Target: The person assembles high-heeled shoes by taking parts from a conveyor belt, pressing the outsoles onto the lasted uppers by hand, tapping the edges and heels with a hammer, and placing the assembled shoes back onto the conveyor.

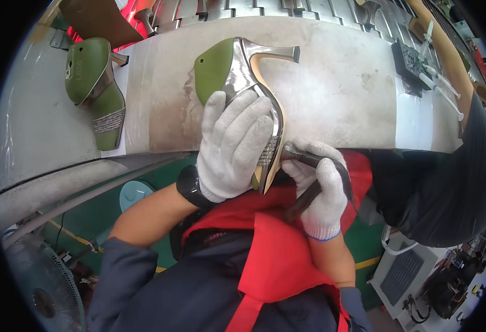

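In my gloved left hand is a silver high-heeled shoe with a green last inside it. It lies on its side, heel pointing away to the right and toe toward me, with a glittery band near the toe. My fingers wrap over its upper. My gloved right hand is closed around dark metal pliers, their handles spread apart. The head of the pliers is beside the sole edge near the toe; whether the jaws grip anything is hidden.
A matching shoe on a green last stands at the left of the worktable. At right are a dark block, several syringes and a co-worker's arm. A slatted metal conveyor runs behind. A fan stands lower left.
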{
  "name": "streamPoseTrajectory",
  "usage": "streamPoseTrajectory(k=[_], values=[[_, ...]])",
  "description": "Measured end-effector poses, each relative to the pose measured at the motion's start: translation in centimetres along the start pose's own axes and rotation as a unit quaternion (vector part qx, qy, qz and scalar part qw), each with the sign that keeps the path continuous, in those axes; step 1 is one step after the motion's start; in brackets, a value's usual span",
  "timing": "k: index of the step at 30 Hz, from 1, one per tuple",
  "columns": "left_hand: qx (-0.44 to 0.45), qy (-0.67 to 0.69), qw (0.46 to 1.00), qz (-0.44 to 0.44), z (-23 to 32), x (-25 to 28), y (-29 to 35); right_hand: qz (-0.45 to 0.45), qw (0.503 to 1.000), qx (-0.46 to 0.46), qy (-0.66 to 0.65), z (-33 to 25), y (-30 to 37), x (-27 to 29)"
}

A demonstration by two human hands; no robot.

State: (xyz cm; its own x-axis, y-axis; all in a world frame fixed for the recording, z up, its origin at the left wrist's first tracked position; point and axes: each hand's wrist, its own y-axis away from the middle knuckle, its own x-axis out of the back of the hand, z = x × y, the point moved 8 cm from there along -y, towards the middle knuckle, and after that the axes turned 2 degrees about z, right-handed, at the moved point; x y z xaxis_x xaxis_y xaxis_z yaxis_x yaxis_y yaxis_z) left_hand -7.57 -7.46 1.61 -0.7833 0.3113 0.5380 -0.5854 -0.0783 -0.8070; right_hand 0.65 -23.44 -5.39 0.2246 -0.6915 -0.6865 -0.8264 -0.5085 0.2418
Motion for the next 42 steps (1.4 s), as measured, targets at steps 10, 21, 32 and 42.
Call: streamPoseTrajectory(k=[10, 21, 32, 42], values=[[0.019, 0.007, 0.999, -0.035, -0.1, 0.1, 0.1, -0.135, 0.963, 0.097, 0.212, -5.1, 1.7, -4.5], [0.030, 0.019, 0.999, -0.025, -0.4, -0.3, 0.3, -0.217, 0.861, 0.127, 0.442, -6.3, 2.3, -8.2], [0.047, 0.023, 0.998, -0.017, -0.4, -0.3, 0.8, -0.220, 0.888, 0.050, 0.400, -7.5, -0.9, -9.2], [0.026, 0.045, 0.999, 0.011, -1.0, -0.5, 0.3, -0.108, 0.900, -0.096, 0.411, -8.4, -5.4, -8.2]])
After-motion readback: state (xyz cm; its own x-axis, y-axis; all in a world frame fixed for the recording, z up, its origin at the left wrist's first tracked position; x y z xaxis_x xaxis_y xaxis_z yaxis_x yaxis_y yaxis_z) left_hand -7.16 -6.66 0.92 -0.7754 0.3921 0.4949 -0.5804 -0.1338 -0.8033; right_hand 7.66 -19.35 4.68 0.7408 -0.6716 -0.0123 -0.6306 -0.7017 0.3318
